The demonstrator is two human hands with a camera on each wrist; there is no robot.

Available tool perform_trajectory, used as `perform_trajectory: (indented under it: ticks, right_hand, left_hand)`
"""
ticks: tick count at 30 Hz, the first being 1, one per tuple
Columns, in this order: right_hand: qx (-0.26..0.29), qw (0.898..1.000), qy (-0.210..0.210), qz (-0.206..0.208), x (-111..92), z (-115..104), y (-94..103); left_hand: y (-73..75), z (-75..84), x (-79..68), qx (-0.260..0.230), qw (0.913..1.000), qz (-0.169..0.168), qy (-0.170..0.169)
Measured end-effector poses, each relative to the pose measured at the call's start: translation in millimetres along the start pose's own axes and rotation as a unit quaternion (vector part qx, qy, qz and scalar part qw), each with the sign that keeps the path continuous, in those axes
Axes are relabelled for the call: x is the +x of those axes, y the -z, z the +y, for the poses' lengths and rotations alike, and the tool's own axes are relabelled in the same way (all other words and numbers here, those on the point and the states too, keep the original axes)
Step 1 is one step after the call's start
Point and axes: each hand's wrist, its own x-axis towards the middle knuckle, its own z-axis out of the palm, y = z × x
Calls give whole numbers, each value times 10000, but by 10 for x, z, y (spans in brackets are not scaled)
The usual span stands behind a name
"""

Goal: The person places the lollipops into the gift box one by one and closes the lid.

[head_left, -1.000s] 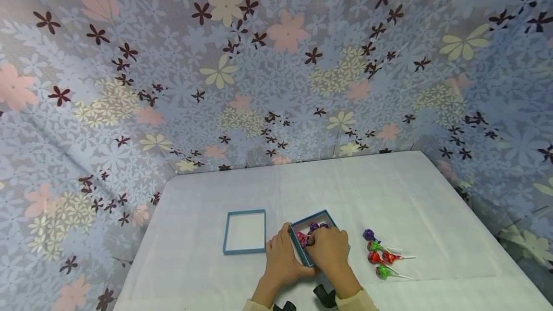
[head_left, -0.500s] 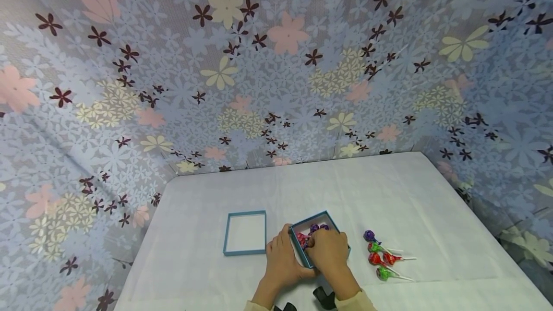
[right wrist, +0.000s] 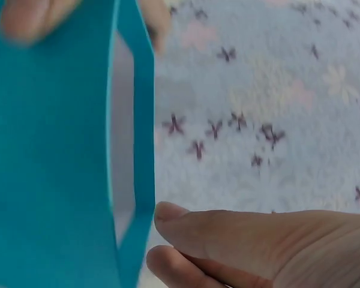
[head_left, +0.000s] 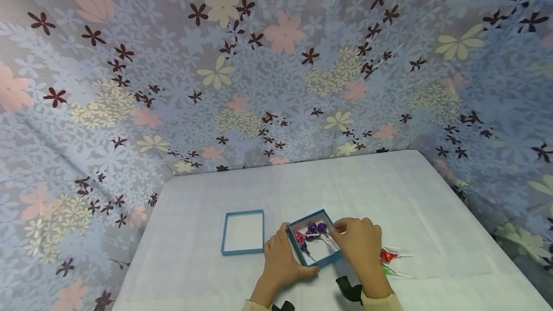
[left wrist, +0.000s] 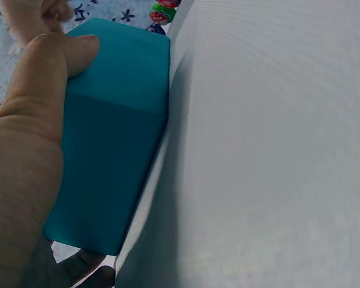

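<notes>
A teal box (head_left: 329,258) stands unlidded on the white table, holding several wrapped lollipops (head_left: 321,227), purple ones and a pinkish-red one (head_left: 299,237). My left hand (head_left: 280,260) grips it at its left corner, thumb along the near wall and fingers along the left wall; the thumb (left wrist: 83,51) shows against the teal side in the left wrist view. Beside the right wall is my right hand (head_left: 359,246), fingertips right at the rim. In the right wrist view its thumb (right wrist: 174,214) and a finger are slightly parted, with nothing visible between them.
Left of the box lies a shallow blue-rimmed white lid (head_left: 243,253). Loose lollipops lie at the right, a red one (head_left: 388,256) and a green one (head_left: 386,269) showing, others hidden behind the right hand. A floral curtain (head_left: 276,85) hangs behind the table.
My right hand has come up out of the box and moved right, uncovering the lollipops inside and covering part of the loose ones. The left hand keeps its grip on the box.
</notes>
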Motion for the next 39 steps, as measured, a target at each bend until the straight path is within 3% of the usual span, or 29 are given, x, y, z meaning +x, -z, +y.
perform_trajectory:
  ticks: [8, 15, 22, 34, 39]
  right_hand:
    - [37, 9989, -465, 77, -23, 221, 81]
    - [89, 9983, -553, 166, -40, 274, 130]
    - [298, 9975, -612, 181, -66, 395, 174]
    - [409, 9960, -756, -232, -108, 546, 226]
    - [512, 9960, -637, -356, -97, 652, 271]
  left_hand:
    - [25, 0, 2, -76, 9999, -77, 5]
    - [26, 5, 18, -118, 9997, -216, 74]
    - [24, -1, 5, -150, 9998, -153, 32]
    - [26, 12, -19, -234, 9996, -163, -2]
    - [27, 21, 0, -251, 9995, -181, 45]
